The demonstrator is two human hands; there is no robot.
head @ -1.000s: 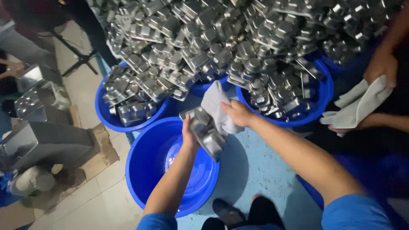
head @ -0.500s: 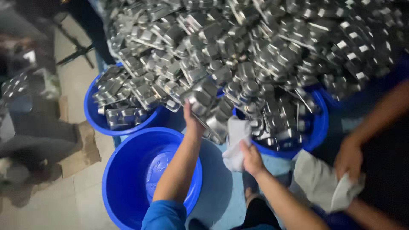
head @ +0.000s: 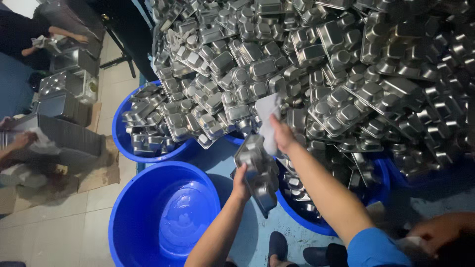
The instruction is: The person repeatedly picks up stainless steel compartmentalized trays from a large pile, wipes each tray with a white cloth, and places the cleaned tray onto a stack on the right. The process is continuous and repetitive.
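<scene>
While the left hand (head: 241,179) grips a shiny compartmented steel tray (head: 258,170) above the gap between tubs, fingers closed on its edge, the right hand (head: 282,134) clutches a white cloth (head: 267,118) against the heaped steel trays (head: 346,64), beside an empty blue plastic tub (head: 163,212).

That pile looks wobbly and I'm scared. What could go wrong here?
1. The heap of metal trays leans over the tubs, so trays might slide down onto the right hand with its cloth.
2. The left hand grips a tray by its edge only; it could slip and drop.
3. Thin tray edges might nick bare fingers.
</scene>
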